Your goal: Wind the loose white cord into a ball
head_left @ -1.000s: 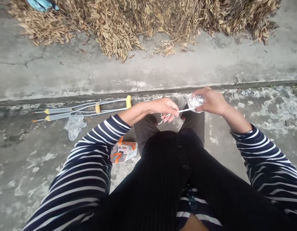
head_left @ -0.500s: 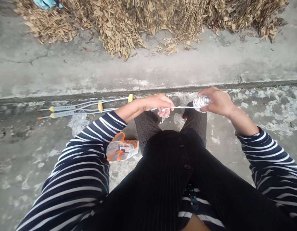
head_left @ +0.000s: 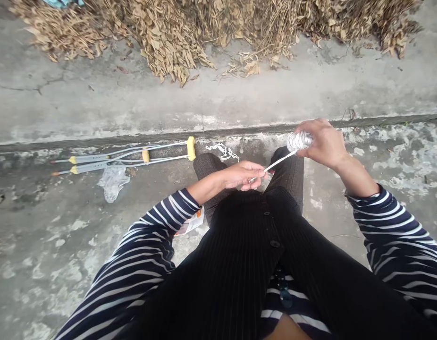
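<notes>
My right hand (head_left: 324, 144) is closed around a ball of white cord (head_left: 298, 141), held out over my right knee. From the ball a taut length of cord (head_left: 280, 161) slants down and left to my left hand (head_left: 243, 175). My left hand pinches that cord between thumb and fingers, in front of my waist. A loose tangle of white cord (head_left: 223, 152) shows just beyond my left hand, above my left knee; whether it lies on the ground or hangs I cannot tell.
A crutch with yellow pads (head_left: 191, 148) lies on the concrete at left, with a crumpled clear plastic bag (head_left: 113, 183) beside it. A white and orange bag (head_left: 192, 223) is partly hidden by my left arm. Dried leafy plants (head_left: 176, 40) are heaped on the raised ledge ahead.
My left hand has moved down and slightly right, so the cord now slants. The loose tangle shows beyond the hand rather than under it. My right hand has risen slightly with the ball.
</notes>
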